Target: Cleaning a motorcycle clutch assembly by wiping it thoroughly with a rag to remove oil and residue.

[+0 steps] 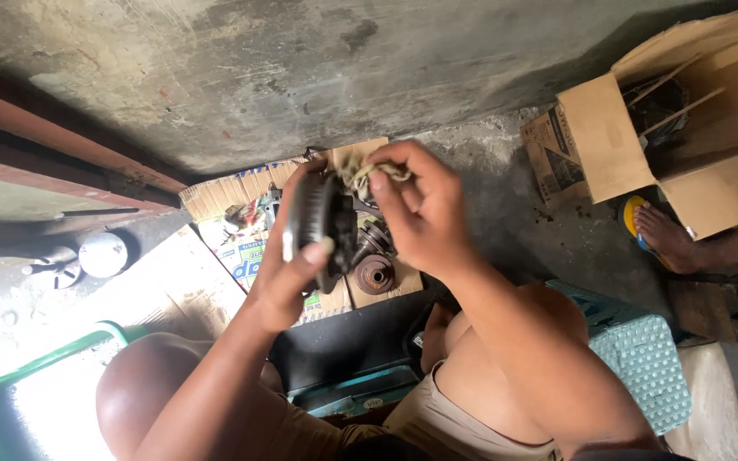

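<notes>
- A dark round metal part (pixel 322 224), ribbed along its rim, is held up in the air above the floor, just left of the middle of the view.
- The left hand (pixel 288 273) is clamped on this round part from its 7 o'clock side, thumb across the near face and fingers curled over the top edge.
- The right hand (pixel 420 213) sits at 3 o'clock of the part, its fingertips pinched together on a wad of pale fibrous rag (pixel 360 175) pressed to the part's upper edge.
- Below the part, at 5 o'clock, a rusty brown pulley-like piece (pixel 375 275) lies on flattened cardboard (pixel 224 192) spread over the concrete floor (pixel 506 171); a second dark ribbed piece lies just beside it, partly hidden by the hands.
- Printed packaging scraps lie on the cardboard at 9 o'clock of the part.
- The person's bare knees show at the bottom, with a teal patterned stool (pixel 642 358) at 4 o'clock.
- At 2 o'clock, well apart, an open cardboard box (pixel 711 171) stands; another person's foot (pixel 664 235) in a yellow and blue sandal rests just beside it.
- Far out at 9 o'clock a small round silvery object (pixel 102 253) lies by the wall.
</notes>
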